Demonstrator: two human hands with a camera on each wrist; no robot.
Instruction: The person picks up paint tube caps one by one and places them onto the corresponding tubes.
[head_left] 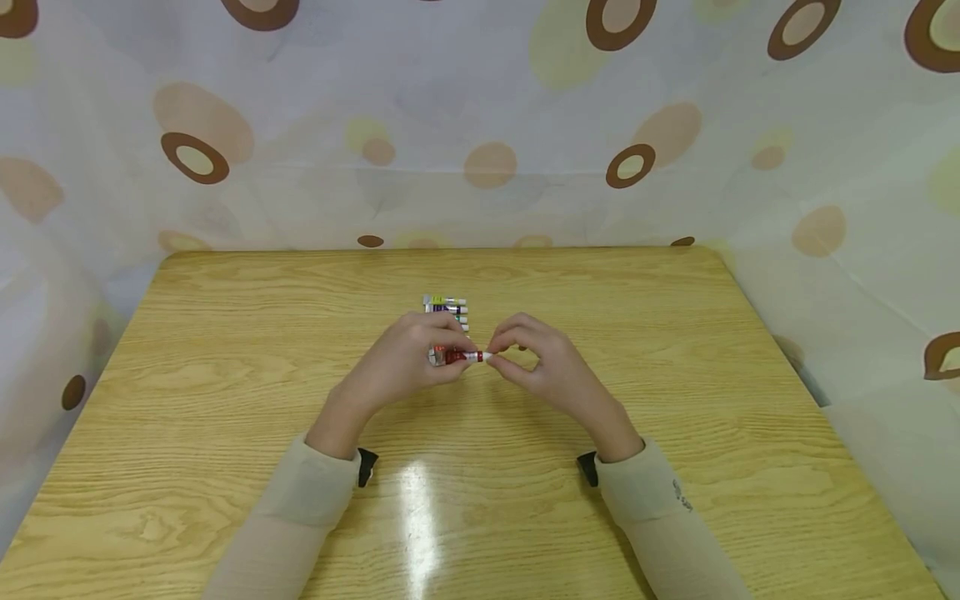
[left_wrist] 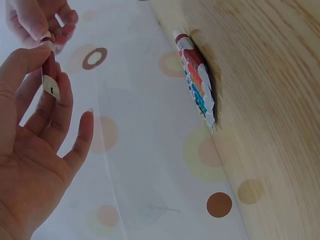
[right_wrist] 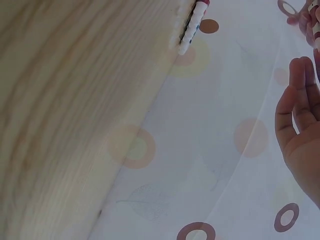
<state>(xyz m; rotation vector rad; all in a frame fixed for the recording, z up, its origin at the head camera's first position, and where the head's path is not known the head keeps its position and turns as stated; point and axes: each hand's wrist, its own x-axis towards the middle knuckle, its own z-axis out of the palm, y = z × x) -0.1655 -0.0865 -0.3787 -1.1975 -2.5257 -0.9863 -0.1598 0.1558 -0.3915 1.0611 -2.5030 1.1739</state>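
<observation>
Above the table, my left hand (head_left: 401,358) pinches a small dark red paint tube (head_left: 456,357) between thumb and fingers. The tube's flat crimped end (left_wrist: 51,89) points back toward the left palm in the left wrist view. Thumb and forefinger of my right hand (head_left: 555,367) pinch the white cap (head_left: 487,356) at the tube's other end. Just beyond the left hand, several paint tubes (head_left: 447,309) lie side by side in a row, partly hidden by its fingers. The right wrist view cuts off part of the right hand (right_wrist: 305,132) at the edge.
The wooden table (head_left: 675,467) stretches out around both hands. A patterned cloth (head_left: 480,100) with brown rings and pale spots hangs behind the table and along its sides. Dark wrist straps (head_left: 367,467) show at the sleeve cuffs.
</observation>
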